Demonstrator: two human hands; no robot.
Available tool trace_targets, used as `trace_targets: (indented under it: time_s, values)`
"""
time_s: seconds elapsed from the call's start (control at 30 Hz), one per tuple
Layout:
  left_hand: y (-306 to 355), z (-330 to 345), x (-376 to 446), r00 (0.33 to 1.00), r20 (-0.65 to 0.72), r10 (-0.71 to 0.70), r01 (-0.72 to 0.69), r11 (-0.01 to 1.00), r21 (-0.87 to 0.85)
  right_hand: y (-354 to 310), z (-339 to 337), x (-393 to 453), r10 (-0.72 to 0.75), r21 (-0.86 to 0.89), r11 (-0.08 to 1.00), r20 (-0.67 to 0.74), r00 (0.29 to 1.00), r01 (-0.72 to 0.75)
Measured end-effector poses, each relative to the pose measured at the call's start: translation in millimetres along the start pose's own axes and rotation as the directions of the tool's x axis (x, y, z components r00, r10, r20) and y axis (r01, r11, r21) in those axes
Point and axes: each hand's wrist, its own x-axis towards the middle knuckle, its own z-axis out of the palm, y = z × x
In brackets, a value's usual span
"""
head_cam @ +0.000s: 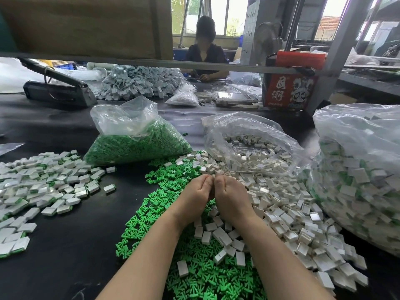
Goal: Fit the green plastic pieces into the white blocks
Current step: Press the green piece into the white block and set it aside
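Observation:
My left hand [198, 192] and my right hand [230, 195] meet fingertip to fingertip above the table's middle, fingers curled inward. Together they pinch a small white block [213, 175], of which only a pale sliver shows between the thumbs. Whether a green piece sits in it is hidden. Under my forearms lies a loose spread of green plastic pieces [151, 217]. To their right lies a heap of empty white blocks [281, 204]. White blocks with green pieces fitted [43, 180] lie scattered at the left.
An open bag of green pieces [138, 144] and an open bag of white blocks [249, 146] stand behind my hands. A big bag of fitted blocks [359, 180] fills the right. Farther back are a red box [290, 87], a grey machine [58, 89] and a seated person [205, 50].

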Motion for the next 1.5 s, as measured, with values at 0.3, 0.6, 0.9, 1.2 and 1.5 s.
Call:
trace_targets:
  time_s: [0.3, 0.6, 0.9, 1.2, 1.5]
  values:
    - [4, -2, 0, 1.0, 0.031, 0.0, 0.002, 0.998, -0.055, 4, -2, 2, 0.059, 0.105, 0.993, -0.003, 0.998, -0.058]
    - [9, -16, -5, 0.998, 0.048, 0.038, -0.033, 0.993, -0.11, 0, -10, 5, 0.189, 0.616, 0.779, -0.057, 0.98, -0.114]
    - [8, -22, -7, 0.995, 0.093, 0.035, -0.007, 0.959, -0.282, 1, -17, 4, 0.136, 0.776, 0.612, 0.085, 0.987, -0.151]
    - [1, -21, -4, 0.996, 0.084, 0.008, 0.007, 0.983, -0.181, 1, -16, 3, 0.039, 0.719, 0.687, 0.109, 0.993, -0.106]
    - [-2, -22, -1, 0.997, 0.08, 0.012, 0.002, 0.984, -0.179, -1, -16, 3, -0.029, 0.681, 0.727, 0.152, 0.988, -0.083]
